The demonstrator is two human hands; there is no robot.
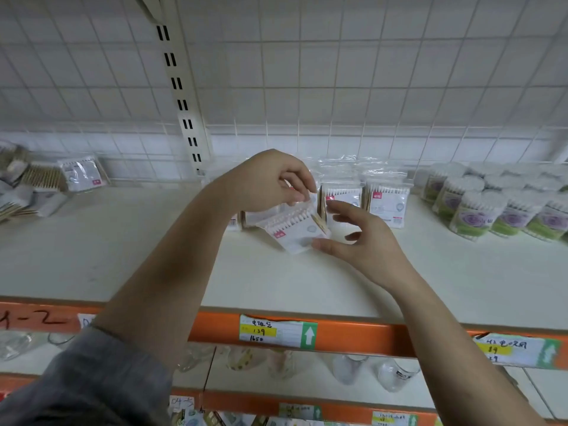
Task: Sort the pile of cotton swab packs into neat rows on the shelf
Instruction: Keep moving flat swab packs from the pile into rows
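Observation:
A clear cotton swab pack [293,230] with a pink label is tilted just above the white shelf [123,256]. My left hand [270,182] pinches its upper edge from above. My right hand [356,238] has its thumb against the pack's lower right corner, with the fingers spread and relaxed. Behind them, two packs [385,199] stand upright in a row against the wire grid back. A loose pile of packs [40,182] lies at the far left of the shelf.
Round tubs of swabs with purple and green labels [498,207] crowd the right end of the shelf. An orange shelf rail [215,325] with price tags runs along the front edge. Glassware stands on the shelf below [347,367].

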